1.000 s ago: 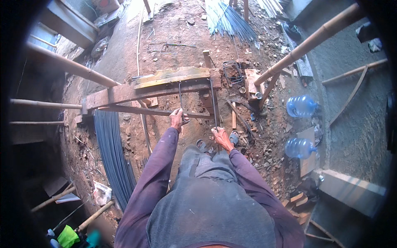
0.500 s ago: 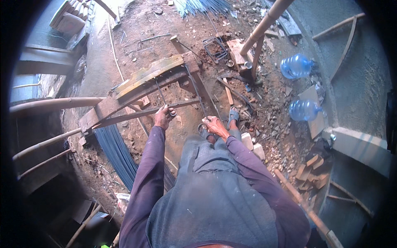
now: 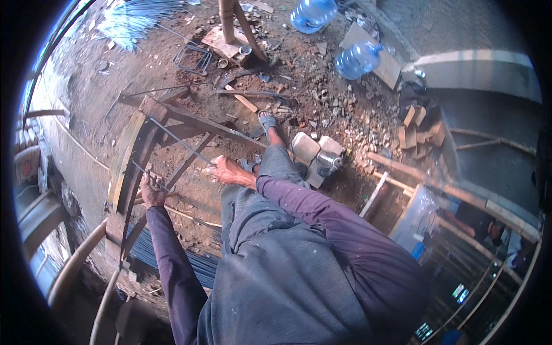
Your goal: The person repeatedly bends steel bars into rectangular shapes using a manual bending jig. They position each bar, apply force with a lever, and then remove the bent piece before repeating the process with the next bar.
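Note:
A wooden bench frame with a yellowish plank along its top stands at the left. A thin steel rod slants from the bench's far end to my right hand, whose fingers are closed round its near end. Closer to me, my left hand is closed on a second thin steel rod beside the plank. How the rods meet the plank is too small to make out.
Bundled steel bars lie under the bench. Pale blocks sit by my feet. Two blue water bottles and a wood block lie farther off. A bamboo pole crosses at the right.
My view has swung to the right, so the bench appears farther left and steeper. Both hands remain closed on the rods. More of the bamboo structure at the right shows.

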Demonstrator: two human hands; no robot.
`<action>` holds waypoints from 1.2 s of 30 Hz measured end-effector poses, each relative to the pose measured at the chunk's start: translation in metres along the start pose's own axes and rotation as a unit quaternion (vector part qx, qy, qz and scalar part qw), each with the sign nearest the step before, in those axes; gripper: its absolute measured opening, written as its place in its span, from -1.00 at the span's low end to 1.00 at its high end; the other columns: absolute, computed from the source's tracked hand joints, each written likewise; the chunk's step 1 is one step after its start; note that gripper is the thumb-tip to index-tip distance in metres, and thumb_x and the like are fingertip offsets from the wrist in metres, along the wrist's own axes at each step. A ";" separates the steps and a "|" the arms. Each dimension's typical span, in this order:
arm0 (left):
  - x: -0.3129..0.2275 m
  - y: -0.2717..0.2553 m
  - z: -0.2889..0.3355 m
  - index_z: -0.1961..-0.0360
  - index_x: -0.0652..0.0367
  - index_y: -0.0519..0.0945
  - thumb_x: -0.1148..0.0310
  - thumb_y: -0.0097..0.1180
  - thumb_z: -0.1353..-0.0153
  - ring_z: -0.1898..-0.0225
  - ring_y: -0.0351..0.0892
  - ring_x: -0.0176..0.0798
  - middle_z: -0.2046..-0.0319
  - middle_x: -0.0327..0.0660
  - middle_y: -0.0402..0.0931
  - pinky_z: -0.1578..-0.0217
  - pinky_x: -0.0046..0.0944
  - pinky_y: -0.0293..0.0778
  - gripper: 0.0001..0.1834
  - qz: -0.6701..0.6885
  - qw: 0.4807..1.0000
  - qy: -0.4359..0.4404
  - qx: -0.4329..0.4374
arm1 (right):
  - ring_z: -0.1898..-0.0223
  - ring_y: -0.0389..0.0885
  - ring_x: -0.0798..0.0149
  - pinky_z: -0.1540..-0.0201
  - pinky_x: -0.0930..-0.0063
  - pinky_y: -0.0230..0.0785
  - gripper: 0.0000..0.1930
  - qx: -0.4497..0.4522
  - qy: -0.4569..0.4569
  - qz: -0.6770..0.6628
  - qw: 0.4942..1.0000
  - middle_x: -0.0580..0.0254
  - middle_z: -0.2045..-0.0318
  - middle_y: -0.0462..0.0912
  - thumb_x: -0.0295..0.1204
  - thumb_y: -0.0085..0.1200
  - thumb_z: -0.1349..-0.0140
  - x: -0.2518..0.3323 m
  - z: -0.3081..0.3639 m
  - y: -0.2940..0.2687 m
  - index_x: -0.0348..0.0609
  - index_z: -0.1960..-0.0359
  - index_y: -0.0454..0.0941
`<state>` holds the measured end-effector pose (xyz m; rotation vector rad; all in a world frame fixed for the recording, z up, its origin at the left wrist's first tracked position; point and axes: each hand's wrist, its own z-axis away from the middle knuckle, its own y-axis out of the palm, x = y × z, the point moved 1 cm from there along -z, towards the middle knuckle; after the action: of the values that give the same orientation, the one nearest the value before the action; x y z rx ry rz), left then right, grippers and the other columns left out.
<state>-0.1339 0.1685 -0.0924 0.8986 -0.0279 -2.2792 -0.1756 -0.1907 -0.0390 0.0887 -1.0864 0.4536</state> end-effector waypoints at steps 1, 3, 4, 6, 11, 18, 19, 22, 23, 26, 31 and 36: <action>-0.005 0.001 0.002 -0.07 0.03 0.55 0.22 0.03 -0.45 0.22 0.47 -0.29 0.15 -0.27 0.51 0.11 -0.04 0.50 -0.74 -0.005 1.000 -0.008 -0.020 | 0.51 0.66 0.17 0.41 0.22 0.46 -0.61 -0.010 -0.010 -0.018 1.000 0.05 0.56 0.65 -0.14 0.11 -0.34 0.004 0.000 0.002 -0.32 0.31 0.60; -0.013 0.006 0.004 -0.09 0.01 0.54 0.21 0.04 -0.45 0.18 0.49 -0.25 0.14 -0.26 0.51 0.07 0.02 0.51 -0.73 -0.050 0.999 -0.006 0.003 | 0.45 0.69 0.07 0.33 0.15 0.47 -0.59 -0.032 -0.003 -0.019 0.999 -0.01 0.53 0.65 -0.13 0.11 -0.31 0.007 -0.002 0.004 -0.35 0.30 0.61; -0.015 0.006 0.005 -0.09 0.00 0.53 0.21 0.04 -0.45 0.16 0.50 -0.24 0.14 -0.26 0.51 0.05 0.05 0.51 -0.73 -0.073 0.997 0.013 -0.014 | 0.39 0.70 0.00 0.28 0.11 0.48 -0.57 -0.024 0.016 -0.017 0.999 -0.10 0.49 0.67 -0.13 0.13 -0.29 0.005 -0.004 0.005 -0.39 0.26 0.61; -0.012 0.002 0.003 -0.13 -0.01 0.51 0.21 0.03 -0.45 0.12 0.52 -0.18 0.11 -0.22 0.51 0.00 0.11 0.51 -0.71 -0.123 0.991 -0.022 -0.053 | 0.47 0.67 0.04 0.33 0.12 0.45 -0.57 -0.042 0.000 -0.016 0.999 0.03 0.56 0.64 -0.08 0.13 -0.29 -0.003 -0.008 0.006 -0.29 0.42 0.60; 0.023 -0.025 -0.025 -0.23 -0.05 0.47 0.06 0.01 -0.45 -0.11 0.47 -0.05 -0.04 -0.13 0.47 -0.12 0.15 0.47 -0.59 -0.127 0.991 -0.041 0.019 | 0.40 0.66 -0.07 0.28 0.02 0.43 -0.50 -0.074 0.054 0.065 0.994 -0.17 0.51 0.63 0.00 0.24 -0.20 -0.046 -0.016 0.011 -0.33 0.36 0.61; 0.005 -0.010 -0.010 -0.37 0.00 0.30 0.05 0.04 -0.42 0.08 0.64 -0.05 -0.03 -0.08 0.56 0.07 0.07 0.57 -0.43 -0.066 0.994 0.081 -0.025 | 0.55 0.63 0.27 0.48 0.32 0.49 -0.68 0.045 0.072 -0.043 0.995 0.20 0.55 0.66 -0.21 0.15 -0.31 -0.030 -0.024 0.009 -0.30 0.23 0.62; -0.003 0.006 -0.008 -0.36 0.04 0.30 0.15 0.07 -0.42 0.16 0.67 -0.09 0.04 -0.10 0.58 0.16 -0.01 0.61 -0.45 -0.086 0.994 0.068 -0.017 | 0.56 0.62 0.30 0.50 0.33 0.48 -0.69 0.049 0.061 -0.040 0.996 0.21 0.55 0.66 -0.22 0.14 -0.31 -0.023 -0.026 0.011 -0.29 0.25 0.62; -0.014 0.036 0.004 -0.26 0.13 0.40 0.29 0.06 -0.40 0.42 0.57 -0.27 0.33 -0.21 0.51 0.42 -0.20 0.58 -0.56 -0.043 0.992 0.089 -0.081 | 0.57 0.62 0.32 0.51 0.30 0.44 -0.67 0.010 0.072 -0.042 0.996 0.12 0.57 0.67 -0.23 0.17 -0.29 -0.011 -0.025 0.008 -0.34 0.31 0.62; -0.020 0.039 0.007 -0.15 0.10 0.49 0.28 0.04 -0.40 0.55 0.42 -0.36 0.47 -0.31 0.43 0.53 -0.25 0.47 -0.66 -0.087 0.988 0.091 -0.091 | 0.56 0.63 0.27 0.48 0.24 0.43 -0.66 -0.034 0.000 0.022 0.999 0.05 0.60 0.66 -0.22 0.19 -0.29 -0.005 -0.026 0.009 -0.36 0.38 0.62; -0.024 0.050 0.007 -0.02 0.04 0.55 0.23 0.08 -0.39 0.68 0.24 -0.45 0.60 -0.43 0.27 0.70 -0.34 0.20 -0.75 0.021 0.987 0.128 -0.094 | 0.52 0.59 0.28 0.39 0.19 0.42 -0.58 -0.106 -0.078 0.138 0.982 0.00 0.57 0.66 -0.14 0.18 -0.28 0.007 -0.021 0.015 -0.35 0.45 0.63; -0.014 0.043 -0.007 -0.03 0.01 0.55 0.19 0.05 -0.42 0.68 0.21 -0.45 0.55 -0.43 0.30 0.71 -0.33 0.17 -0.74 0.061 0.982 0.138 -0.113 | 0.49 0.49 0.41 0.40 0.27 0.38 -0.61 -0.104 -0.023 0.019 0.994 0.22 0.58 0.60 -0.19 0.19 -0.28 0.011 -0.018 0.020 -0.40 0.39 0.65; -0.008 0.035 -0.020 0.14 0.05 0.55 0.23 0.02 -0.41 0.67 0.24 -0.47 0.56 -0.43 0.31 0.71 -0.35 0.17 -0.83 0.045 0.973 0.183 -0.133 | 0.53 0.42 0.50 0.46 0.45 0.31 -0.69 -0.065 -0.034 0.033 0.997 0.39 0.59 0.52 -0.25 0.20 -0.32 0.027 -0.011 0.019 -0.35 0.35 0.66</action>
<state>-0.0966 0.1511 -0.0940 1.1301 0.3838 -1.9449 -0.1638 -0.1617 -0.0235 -0.0466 -1.1852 0.4398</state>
